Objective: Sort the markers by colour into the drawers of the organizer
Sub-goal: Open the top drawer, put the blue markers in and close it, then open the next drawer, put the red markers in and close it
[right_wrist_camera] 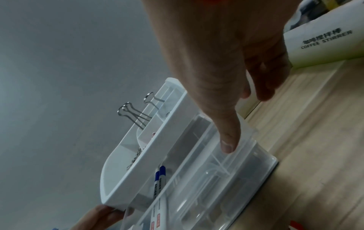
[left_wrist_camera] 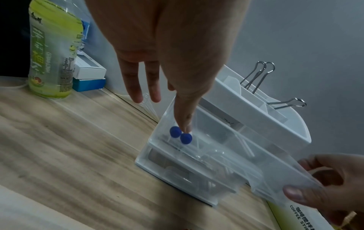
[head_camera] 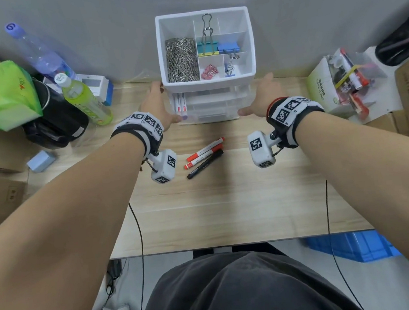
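Note:
The white organizer stands at the back of the desk, its clear top drawer pulled partly out. Two blue markers lie in the drawer's left end; their blue caps show through the front wall. My left hand is at the drawer's left end, thumb on its front, fingers straight beside the organizer. My right hand mirrors it at the right end, thumb pressing the drawer front. Two red markers and a black marker lie on the desk in front.
A green drink bottle, a tissue pack and cardboard boxes crowd the left. A coffee stirrer box and a bag of pens sit on the right. A small grey-blue box lies near my left forearm.

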A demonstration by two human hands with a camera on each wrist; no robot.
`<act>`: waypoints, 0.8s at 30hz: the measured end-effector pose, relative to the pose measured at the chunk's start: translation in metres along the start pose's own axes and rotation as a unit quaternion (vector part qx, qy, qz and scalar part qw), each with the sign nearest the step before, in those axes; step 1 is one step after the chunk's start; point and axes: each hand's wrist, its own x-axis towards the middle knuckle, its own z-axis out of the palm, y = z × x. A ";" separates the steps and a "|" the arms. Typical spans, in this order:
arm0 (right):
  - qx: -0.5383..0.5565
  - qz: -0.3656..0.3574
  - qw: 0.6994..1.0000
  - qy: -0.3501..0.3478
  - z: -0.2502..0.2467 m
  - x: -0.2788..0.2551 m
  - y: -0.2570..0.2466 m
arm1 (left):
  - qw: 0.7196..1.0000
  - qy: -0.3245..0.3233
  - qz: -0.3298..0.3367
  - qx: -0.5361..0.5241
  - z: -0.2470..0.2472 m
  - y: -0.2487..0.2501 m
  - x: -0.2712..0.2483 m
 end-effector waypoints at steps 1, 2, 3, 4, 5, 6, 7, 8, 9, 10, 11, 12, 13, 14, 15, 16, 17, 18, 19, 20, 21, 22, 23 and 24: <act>0.009 0.001 1.000 -0.009 0.000 0.002 0.000 | 1.000 0.005 0.003 -0.001 0.000 0.000 0.002; 0.014 -0.002 1.000 -0.018 0.000 0.005 -0.001 | 1.000 0.008 0.005 0.000 -0.001 0.000 0.004; 0.020 -0.007 1.000 -0.022 -0.001 0.007 -0.002 | 1.000 0.012 0.008 0.002 -0.001 0.000 0.006; 0.032 -0.013 0.999 -0.023 -0.001 0.010 -0.003 | 1.000 0.015 0.010 0.003 -0.001 0.001 0.008; 0.046 -0.020 0.999 -0.020 -0.001 0.014 -0.004 | 1.000 0.019 0.012 0.003 -0.001 0.002 0.010; 0.057 -0.024 0.998 -0.015 -0.001 0.017 -0.005 | 1.000 0.023 0.013 0.000 0.000 0.003 0.012; 0.063 -0.029 0.998 -0.008 -0.001 0.020 -0.006 | 1.000 0.026 0.015 -0.003 0.000 0.004 0.014; 0.068 -0.034 0.997 0.000 -0.001 0.022 -0.007 | 0.999 0.029 0.018 -0.007 0.000 0.005 0.015; 0.076 -0.039 0.996 0.006 -0.001 0.025 -0.007 | 0.999 0.033 0.020 -0.010 0.000 0.006 0.017; 0.085 -0.045 0.995 0.013 0.000 0.029 -0.007 | 0.999 0.038 0.021 -0.011 -0.001 0.007 0.018; 0.094 -0.052 0.994 0.019 0.000 0.030 -0.006 | 0.999 0.044 0.023 -0.011 -0.001 0.008 0.019; 0.105 -0.058 0.992 0.024 0.000 0.031 -0.005 | 0.998 0.050 0.026 -0.011 -0.002 0.008 0.020; 0.115 -0.062 0.991 0.027 0.000 0.034 -0.004 | 0.998 0.053 0.026 -0.011 -0.002 0.008 0.021; 0.122 -0.063 0.990 0.031 0.001 0.037 -0.003 | 0.998 0.055 0.024 -0.010 -0.002 0.008 0.023; 0.125 -0.067 0.989 0.032 0.001 0.038 -0.002 | 0.998 0.056 0.024 -0.010 -0.002 0.008 0.024; 0.127 -0.070 0.989 0.033 0.001 0.040 -0.002 | 0.998 0.056 0.025 -0.011 -0.002 0.008 0.025; 0.130 -0.073 0.988 0.035 0.001 0.042 -0.001 | 0.998 0.059 0.027 -0.012 -0.002 0.008 0.027; 0.134 -0.075 0.987 0.039 0.001 0.044 -0.001 | 0.998 0.062 0.030 -0.014 -0.003 0.008 0.028; 0.140 -0.076 0.986 0.043 0.001 0.045 -0.001 | 0.997 0.065 0.032 -0.014 -0.004 0.008 0.030; 0.147 -0.075 0.985 0.044 0.001 0.047 0.000 | 0.997 0.065 0.033 -0.013 -0.004 0.007 0.032; 0.155 -0.076 0.984 0.044 0.002 0.048 0.001 | 0.997 0.064 0.035 -0.010 -0.004 0.006 0.033; 0.160 -0.075 0.983 0.042 0.003 0.048 0.001 | 0.997 0.063 0.037 -0.008 -0.003 0.004 0.034; 0.163 -0.079 0.983 0.042 0.004 0.047 0.002 | 0.997 0.063 0.037 -0.005 -0.003 0.004 0.035; 0.165 -0.080 0.982 0.043 0.005 0.048 0.002 | 0.997 0.063 0.035 -0.002 -0.003 0.004 0.036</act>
